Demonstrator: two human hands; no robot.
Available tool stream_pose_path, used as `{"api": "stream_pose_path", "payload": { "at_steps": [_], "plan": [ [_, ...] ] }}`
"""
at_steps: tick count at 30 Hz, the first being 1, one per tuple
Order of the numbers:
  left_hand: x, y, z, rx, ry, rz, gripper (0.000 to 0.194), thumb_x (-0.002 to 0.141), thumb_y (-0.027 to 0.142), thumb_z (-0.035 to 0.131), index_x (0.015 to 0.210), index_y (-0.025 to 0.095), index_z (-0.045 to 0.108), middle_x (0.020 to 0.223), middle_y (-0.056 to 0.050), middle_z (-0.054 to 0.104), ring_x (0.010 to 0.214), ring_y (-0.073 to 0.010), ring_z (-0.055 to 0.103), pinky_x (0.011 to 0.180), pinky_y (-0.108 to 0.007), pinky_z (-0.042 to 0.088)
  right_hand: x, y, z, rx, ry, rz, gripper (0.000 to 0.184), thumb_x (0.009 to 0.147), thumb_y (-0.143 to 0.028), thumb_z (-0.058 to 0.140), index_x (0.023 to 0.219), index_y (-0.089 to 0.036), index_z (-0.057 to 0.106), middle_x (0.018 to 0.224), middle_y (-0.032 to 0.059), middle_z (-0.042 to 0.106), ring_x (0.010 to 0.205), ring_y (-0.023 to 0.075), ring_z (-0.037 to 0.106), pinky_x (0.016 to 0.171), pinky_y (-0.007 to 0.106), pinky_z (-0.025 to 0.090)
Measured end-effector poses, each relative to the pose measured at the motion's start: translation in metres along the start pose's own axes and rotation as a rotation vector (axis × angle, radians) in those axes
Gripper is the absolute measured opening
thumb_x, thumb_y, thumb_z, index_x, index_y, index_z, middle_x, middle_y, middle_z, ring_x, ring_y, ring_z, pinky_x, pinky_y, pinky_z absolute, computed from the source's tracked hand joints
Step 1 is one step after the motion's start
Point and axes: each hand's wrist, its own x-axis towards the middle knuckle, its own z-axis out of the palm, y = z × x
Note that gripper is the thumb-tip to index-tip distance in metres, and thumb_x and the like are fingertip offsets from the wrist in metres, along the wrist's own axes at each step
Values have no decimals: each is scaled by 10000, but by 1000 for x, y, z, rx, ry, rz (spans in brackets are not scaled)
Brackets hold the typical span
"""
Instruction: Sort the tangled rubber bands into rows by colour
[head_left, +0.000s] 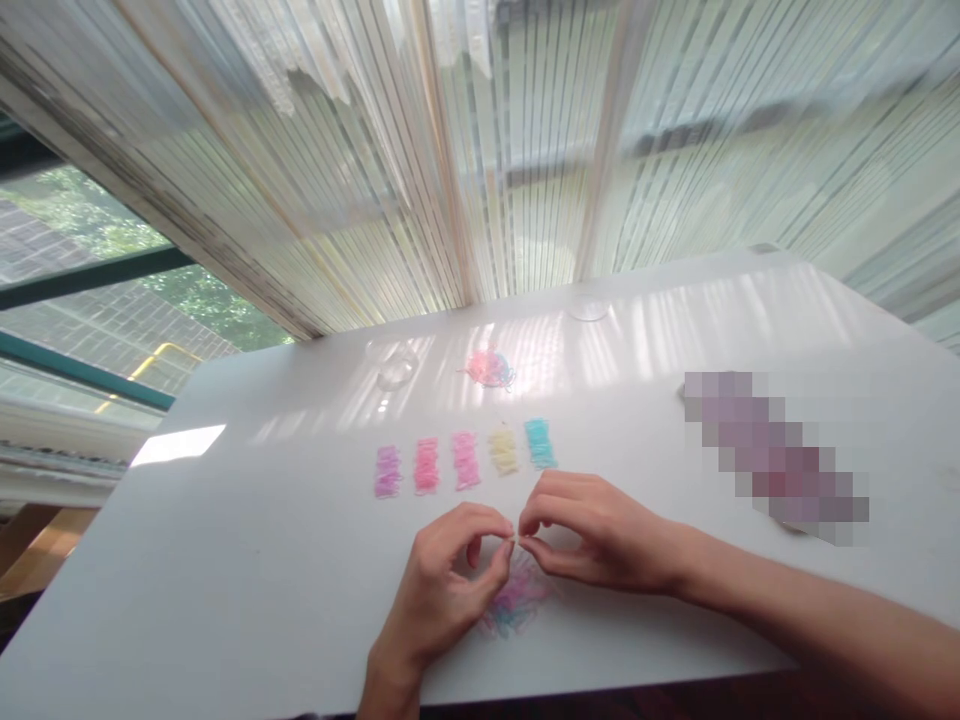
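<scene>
My left hand (457, 575) and my right hand (600, 530) meet almost tip to tip low in the middle of the view. On each, thumb and forefinger are pinched together. Whatever sits between the fingertips is too small to make out. Under them lies a loose heap of thin pink, purple and teal bands (514, 600), partly hidden by my left hand. Beyond my hands, similar thin pieces lie in a row of neat stacks: purple (388, 471), coral pink (427, 466), pink (466, 460), yellow (503, 449) and turquoise (541, 443).
A tangled pile of pink and blue bands (490, 368) lies farther back on the white table (247, 560). Clear round containers stand at the back left (397, 369) and near the far edge (589, 308). A pixelated object (780, 460) is at right. String curtains (465, 150) hang behind.
</scene>
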Motion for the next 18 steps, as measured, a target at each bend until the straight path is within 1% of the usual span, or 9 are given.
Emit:
{"api": "stream_pose_path", "payload": {
  "at_steps": [6, 11, 15, 18],
  "plan": [
    [2, 1, 1, -46, 53, 24, 125, 902, 99, 660, 955, 195, 720, 897, -53, 754, 701, -139, 667, 557, -219, 507, -1, 2, 3, -29, -8, 22, 124, 967, -212, 564, 882, -197, 654, 778, 29, 667, 708, 152, 579, 658, 252, 455],
    [2, 1, 1, -36, 107, 8, 80, 881, 113, 697, 899, 187, 720, 839, -42, 759, 636, -126, 644, 529, -210, 508, -1, 2, 3, -41, -2, 35, 109, 961, -208, 573, 880, -200, 644, 783, 24, 667, 721, 154, 583, 673, 253, 459],
    [1, 0, 2, -74, 107, -4, 105, 881, 104, 703, 914, 199, 736, 853, -36, 773, 672, -132, 689, 532, -193, 527, -2, 1, 3, -53, 1, 55, 90, 950, -202, 579, 891, -199, 647, 794, 27, 675, 724, 156, 589, 678, 258, 468],
    [2, 0, 3, -95, 95, -1, 127, 886, 96, 694, 925, 207, 745, 865, -36, 782, 692, -136, 708, 531, -186, 539, -3, 1, 5, -28, 11, 66, 91, 958, -241, 596, 916, -195, 664, 808, 31, 685, 741, 162, 601, 682, 259, 474]
  ]
}}
